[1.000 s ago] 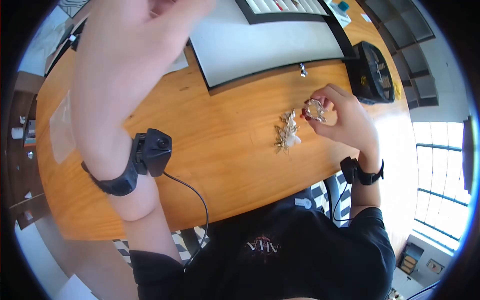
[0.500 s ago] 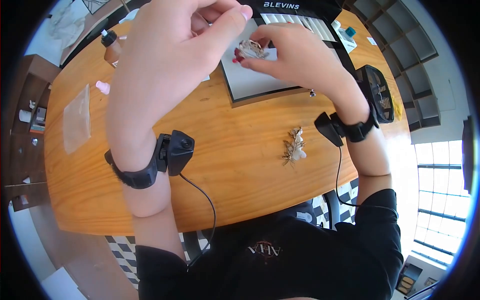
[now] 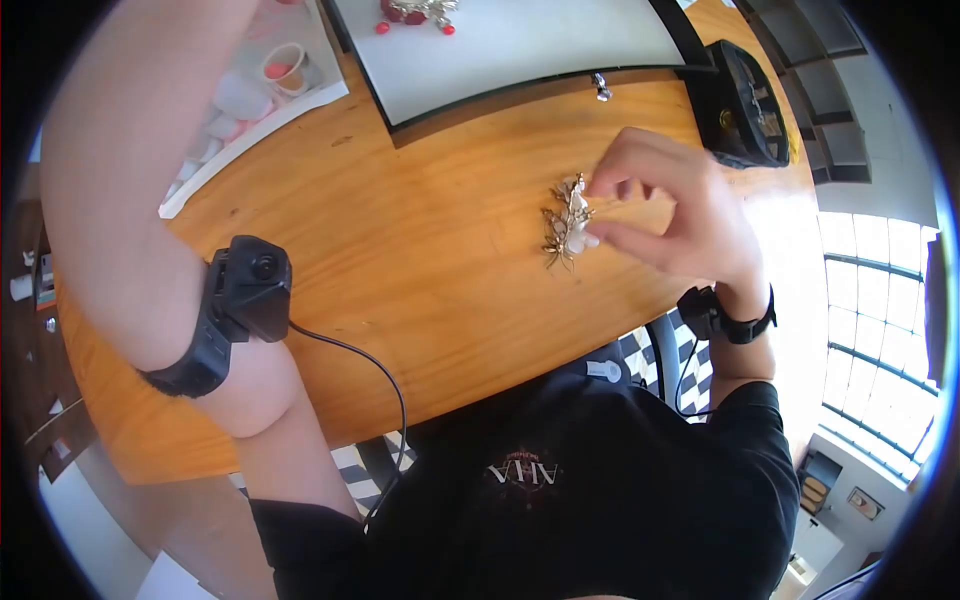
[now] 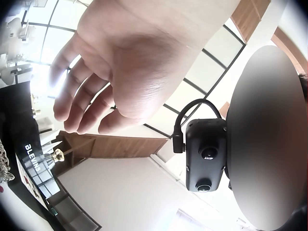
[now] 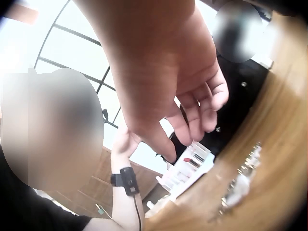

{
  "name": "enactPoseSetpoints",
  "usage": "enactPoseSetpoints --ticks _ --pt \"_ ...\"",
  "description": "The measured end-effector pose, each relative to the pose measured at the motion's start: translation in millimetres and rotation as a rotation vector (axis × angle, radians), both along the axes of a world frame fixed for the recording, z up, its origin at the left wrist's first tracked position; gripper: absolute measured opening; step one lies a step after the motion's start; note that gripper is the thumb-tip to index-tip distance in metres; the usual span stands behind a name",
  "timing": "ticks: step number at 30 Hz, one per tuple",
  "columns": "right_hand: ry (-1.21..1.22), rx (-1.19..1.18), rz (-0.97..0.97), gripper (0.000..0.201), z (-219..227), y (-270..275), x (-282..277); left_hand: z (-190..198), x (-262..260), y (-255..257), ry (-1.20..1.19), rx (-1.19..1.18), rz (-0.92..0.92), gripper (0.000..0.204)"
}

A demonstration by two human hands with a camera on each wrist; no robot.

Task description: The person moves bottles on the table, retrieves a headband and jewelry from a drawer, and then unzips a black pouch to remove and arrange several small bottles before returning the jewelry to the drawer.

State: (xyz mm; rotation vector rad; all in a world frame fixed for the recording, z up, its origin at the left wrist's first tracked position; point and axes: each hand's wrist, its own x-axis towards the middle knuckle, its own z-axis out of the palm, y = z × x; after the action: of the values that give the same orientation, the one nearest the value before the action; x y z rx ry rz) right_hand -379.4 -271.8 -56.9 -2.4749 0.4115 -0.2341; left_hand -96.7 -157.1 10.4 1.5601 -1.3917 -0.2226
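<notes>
A white and gold ornament lies on the wooden table. Beside its right side, my right hand has its thumb and fingers bent apart with nothing between them; the right wrist view shows a space between this hand and the ornament. On the white tray surface, a silver ornament with red parts sits at the top, touched by neither hand. My left hand is raised, its fingers loosely bent and empty. Its fingers are outside the head view.
A white tray with cups is at the upper left. The black case stands at the right, near a small silver item at the board's front edge. A cable runs from the left wrist camera.
My right hand has let go of the red and silver ornament over the tray and come back toward me to the white and gold one. The left hand has risen out of the head view.
</notes>
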Motion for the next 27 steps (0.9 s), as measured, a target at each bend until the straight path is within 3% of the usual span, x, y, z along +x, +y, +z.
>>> enactPoseSetpoints --ticks 3,4,8,13,19,22,27 --pt "-0.020 -0.078 -0.050 0.041 -43.5 11.1 -14.1 -2.6 -5.8 -1.2 0.013 0.017 0.007 0.016" --pt "0.133 -0.091 -0.056 0.051 -46.7 11.5 -19.2 -2.4 -6.6 -1.5 0.018 0.017 0.015 0.016" --pt "0.149 -0.106 -0.067 0.049 -54.5 6.4 -24.6 -3.0 -15.1 -3.1 0.026 0.038 0.027 0.016" --pt "0.207 -0.028 -0.076 0.044 -39.3 3.5 -23.2 -2.5 -19.4 -8.1 0.039 0.054 0.035 0.015" --pt "-0.167 0.078 0.114 0.038 20.3 -6.0 -2.6 2.1 -17.2 -7.4 -0.028 0.092 0.046 0.013" --pt "-0.213 -0.155 -0.015 0.037 38.8 -23.0 25.9 13.4 -8.2 -7.7 0.083 0.191 -0.016 0.013" --pt "-0.061 -0.283 -0.242 0.037 39.5 -45.0 77.5 0.3 -7.8 -3.8 -0.149 -0.030 0.032 0.013"
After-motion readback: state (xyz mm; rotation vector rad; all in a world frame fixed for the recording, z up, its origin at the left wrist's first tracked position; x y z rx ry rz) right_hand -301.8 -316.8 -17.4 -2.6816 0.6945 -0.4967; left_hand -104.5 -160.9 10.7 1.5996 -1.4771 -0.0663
